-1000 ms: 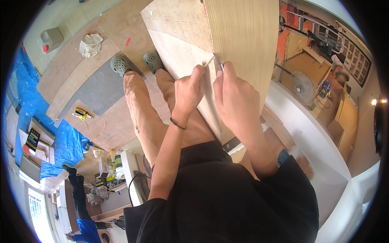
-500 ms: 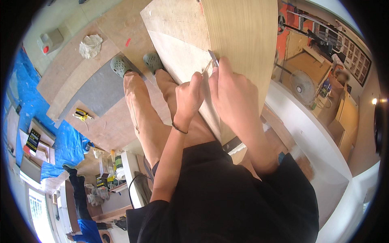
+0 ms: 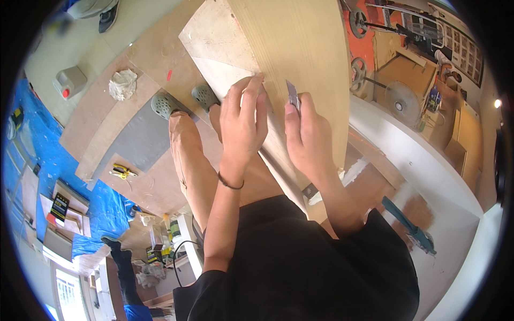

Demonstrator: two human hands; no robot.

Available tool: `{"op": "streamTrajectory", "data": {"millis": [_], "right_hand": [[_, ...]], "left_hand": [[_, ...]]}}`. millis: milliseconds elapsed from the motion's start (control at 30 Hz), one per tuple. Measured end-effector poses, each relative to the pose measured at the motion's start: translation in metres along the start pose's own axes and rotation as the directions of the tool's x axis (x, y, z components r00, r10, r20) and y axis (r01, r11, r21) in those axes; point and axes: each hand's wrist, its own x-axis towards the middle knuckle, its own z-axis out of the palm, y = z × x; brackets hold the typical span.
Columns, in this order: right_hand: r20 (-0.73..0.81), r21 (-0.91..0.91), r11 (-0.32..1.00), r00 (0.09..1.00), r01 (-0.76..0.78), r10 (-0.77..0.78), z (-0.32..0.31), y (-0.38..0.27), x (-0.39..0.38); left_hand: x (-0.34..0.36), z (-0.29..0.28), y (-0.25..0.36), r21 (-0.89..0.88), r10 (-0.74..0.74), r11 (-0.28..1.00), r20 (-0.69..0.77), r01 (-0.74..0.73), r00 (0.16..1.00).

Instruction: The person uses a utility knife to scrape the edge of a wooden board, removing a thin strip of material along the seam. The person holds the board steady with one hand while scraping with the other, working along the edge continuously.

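In my right hand (image 3: 311, 136) is a utility knife (image 3: 292, 92), its blade pointing up and away from me above the wood-grain top. My left hand (image 3: 243, 120) has its fingers stretched out along the near-left edge of the pale wood-grain panel (image 3: 300, 48). Its fingertips are at the corner where the panel's top meets the whitish side face (image 3: 217, 45). Whether anything small lies under those fingertips is hidden. The knife stands apart from my left hand.
Yellow-handled pliers (image 3: 122, 171), a crumpled white bag (image 3: 123, 84) and a jug with a red cap (image 3: 69, 81) are on the floor at left. A green-handled tool (image 3: 409, 224) lies at lower right. Other people's legs (image 3: 124, 278) show at lower left and top left.
My left hand has opened from a pinch on a thin strip and spread along the edge. The knife has moved right, away from it. The view has shifted slightly.
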Motion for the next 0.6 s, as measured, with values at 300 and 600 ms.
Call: {"op": "streamTrajectory", "data": {"millis": [300,600], "right_hand": [[0.015,0.045,0.999,1.000,-0.018,0.018,0.008,0.019,-0.015],[0.093,-0.019,0.978,0.974,0.210,-0.207,0.010,0.017,0.019]], "left_hand": [[0.003,0.017,0.003,-0.252,-0.215,0.946,-0.027,0.202,0.976],[0.008,0.017,0.001,-0.038,-0.053,0.998,0.000,0.053,0.999]]}}
